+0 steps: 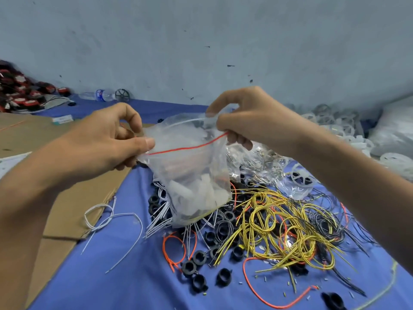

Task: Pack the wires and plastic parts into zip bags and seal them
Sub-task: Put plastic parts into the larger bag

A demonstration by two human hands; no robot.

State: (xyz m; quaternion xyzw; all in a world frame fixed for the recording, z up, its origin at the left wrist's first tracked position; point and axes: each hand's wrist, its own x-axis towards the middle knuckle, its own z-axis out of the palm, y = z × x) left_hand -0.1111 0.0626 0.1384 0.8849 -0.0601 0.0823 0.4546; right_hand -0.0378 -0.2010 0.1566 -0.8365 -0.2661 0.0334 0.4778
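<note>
Both of our hands pinch the zip bag (190,171) by its top corners, left hand (107,139) at one end of the red seal strip, right hand (250,117) at the other (white plastic parts (201,193) inside), above yellow wires (279,224) on blue cloth (123,276).

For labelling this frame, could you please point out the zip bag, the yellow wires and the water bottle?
zip bag (190,171): head view, clear wall below the red strip.
yellow wires (283,231): head view, middle of the coils.
water bottle (101,95): head view, its label.
</note>
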